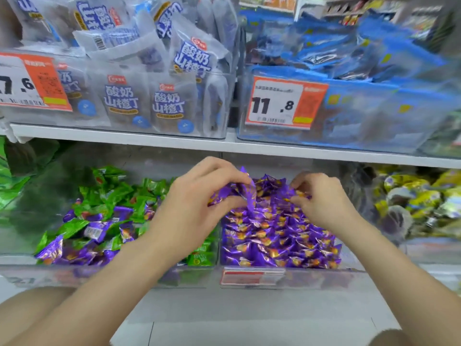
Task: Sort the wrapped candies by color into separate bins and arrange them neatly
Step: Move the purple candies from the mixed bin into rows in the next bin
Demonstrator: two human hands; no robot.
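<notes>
Your left hand point(197, 206) grips purple candies point(245, 193) over the purple bin point(311, 275), right hand point(321, 201) pinches more. Neighbouring bin point(112, 277) mixes green candies point(112, 193) with purple.

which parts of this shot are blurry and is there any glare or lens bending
Head view: the blue packets and yellow candies at the right edge are smeared; head view: the purple candies, left hand and right hand are fairly sharp, with foil glints; head view: the white shelf edge bows, a wide-angle effect.
</notes>
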